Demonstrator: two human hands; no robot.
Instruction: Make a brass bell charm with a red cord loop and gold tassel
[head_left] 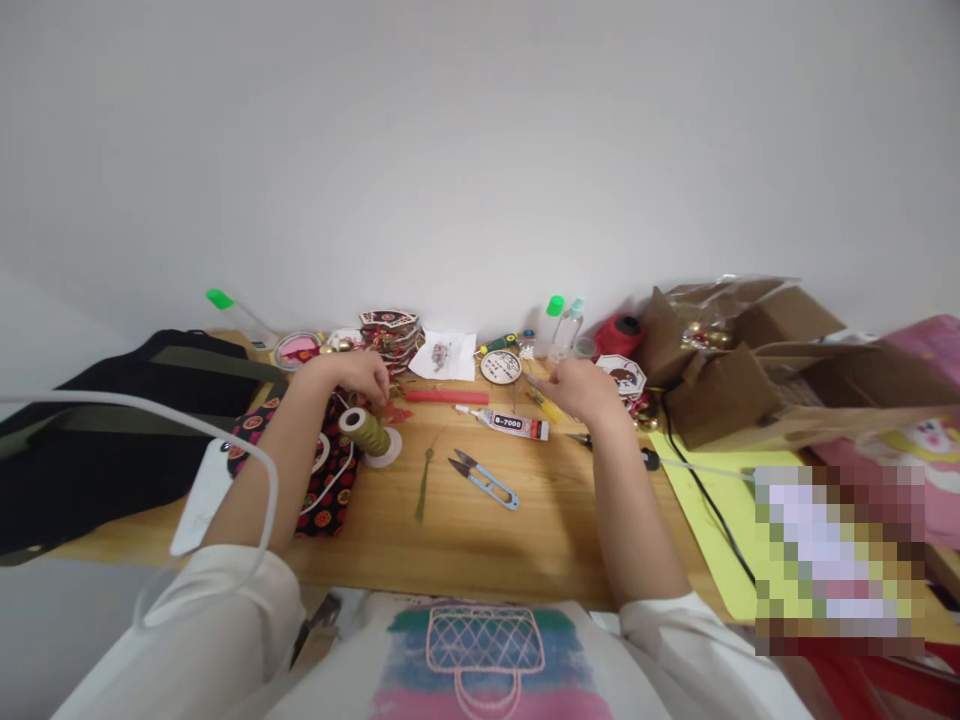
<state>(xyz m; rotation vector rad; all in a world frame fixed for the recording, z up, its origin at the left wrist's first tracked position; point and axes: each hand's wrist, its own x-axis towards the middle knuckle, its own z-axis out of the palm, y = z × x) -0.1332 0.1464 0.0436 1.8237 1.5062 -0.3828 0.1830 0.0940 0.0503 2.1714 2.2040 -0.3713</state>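
Observation:
My left hand [364,375] is at the back left of the table, fingers bent down and closed, just behind a spool of olive-green cord [367,432]. What its fingertips hold, if anything, is too small to make out. My right hand [581,388] reaches to the back right with its fingers closed, close to a round printed wooden disc [500,367] and a yellow pen-like tool [551,408]. Its grip is hidden. Between my hands lie a B-7000 glue tube [510,422], a red stick [447,397], blue-handled thread snips [487,480] and a knotted green cord [425,485].
Stacked decorations [390,340], white paper [444,356] and a green-capped bottle [550,325] line the wall. Open cardboard boxes [750,395] stand right, above a yellow sheet [701,500]. A white cable [266,500] crosses my left arm. Dark cloth [142,430] lies left.

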